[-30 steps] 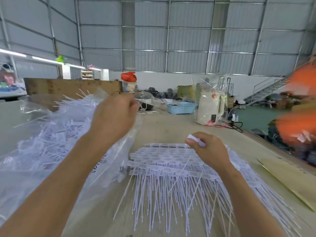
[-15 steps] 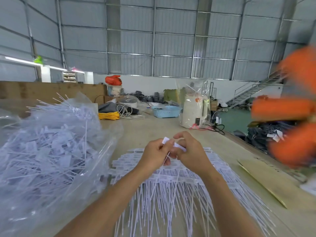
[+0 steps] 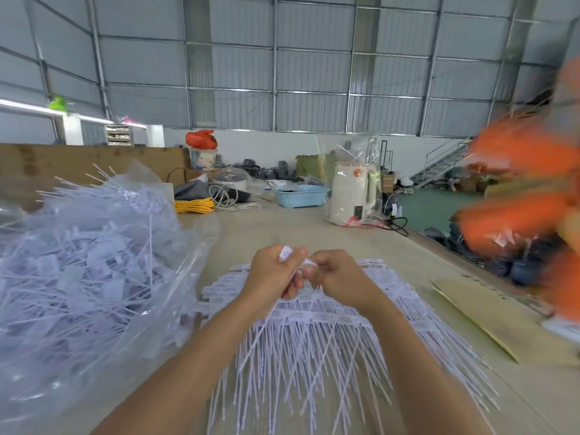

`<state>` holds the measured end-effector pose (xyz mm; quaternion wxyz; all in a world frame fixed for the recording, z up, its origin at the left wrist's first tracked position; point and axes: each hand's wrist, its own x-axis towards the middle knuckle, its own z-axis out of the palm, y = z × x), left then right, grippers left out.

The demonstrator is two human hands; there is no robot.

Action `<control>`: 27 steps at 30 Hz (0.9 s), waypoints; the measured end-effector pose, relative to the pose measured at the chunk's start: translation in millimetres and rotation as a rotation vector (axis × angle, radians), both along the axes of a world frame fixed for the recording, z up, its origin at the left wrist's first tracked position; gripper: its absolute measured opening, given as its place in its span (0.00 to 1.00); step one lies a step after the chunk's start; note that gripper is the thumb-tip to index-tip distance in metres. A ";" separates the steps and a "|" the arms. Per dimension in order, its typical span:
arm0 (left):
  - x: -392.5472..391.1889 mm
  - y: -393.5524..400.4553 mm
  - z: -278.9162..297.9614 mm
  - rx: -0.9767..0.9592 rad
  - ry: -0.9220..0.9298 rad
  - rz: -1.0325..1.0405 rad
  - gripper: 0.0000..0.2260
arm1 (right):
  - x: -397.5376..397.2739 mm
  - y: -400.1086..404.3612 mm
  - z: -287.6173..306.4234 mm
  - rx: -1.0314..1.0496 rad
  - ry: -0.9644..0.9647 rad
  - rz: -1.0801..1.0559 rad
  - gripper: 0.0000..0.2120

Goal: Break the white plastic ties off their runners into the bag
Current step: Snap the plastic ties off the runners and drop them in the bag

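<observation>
A stack of white plastic ties on their runners (image 3: 317, 334) lies fanned out on the table in front of me, tails pointing toward me. My left hand (image 3: 272, 274) pinches the head of one white tie (image 3: 285, 253), whose thin tail hangs down toward the stack. My right hand (image 3: 340, 277) is pressed close against it and pinches the runner end (image 3: 307, 262) of the same piece. Both hands hover just above the stack. A big clear plastic bag (image 3: 88, 262) full of loose white ties sits to the left.
At the table's far end stand a blue basket (image 3: 300, 196), a white appliance wrapped in plastic (image 3: 351, 196), yellow cord (image 3: 194, 205) and cables. A cardboard sheet (image 3: 502, 321) lies at the right edge. Blurred orange shapes (image 3: 527, 189) fill the right side.
One second ago my left hand was up at the bag while the right held a piece over the stack. The left hand came back, and both hands now grip one tie together.
</observation>
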<state>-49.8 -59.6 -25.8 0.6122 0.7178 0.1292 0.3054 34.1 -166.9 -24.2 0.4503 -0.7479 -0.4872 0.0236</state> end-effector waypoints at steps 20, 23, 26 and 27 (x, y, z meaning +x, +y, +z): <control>18.6 25.4 -29.6 -0.217 0.093 -0.079 0.27 | -19.4 9.3 4.7 0.050 -0.016 0.049 0.10; 13.9 22.7 -29.7 -0.141 0.086 -0.182 0.28 | -16.8 13.6 -1.1 0.083 -0.094 -0.031 0.21; 9.8 22.7 -34.0 -0.023 -0.001 -0.118 0.16 | -13.3 15.6 -5.8 0.088 -0.112 -0.067 0.26; 9.7 23.4 -34.2 0.001 -0.028 -0.079 0.13 | -11.6 16.2 -6.8 0.065 -0.131 -0.095 0.26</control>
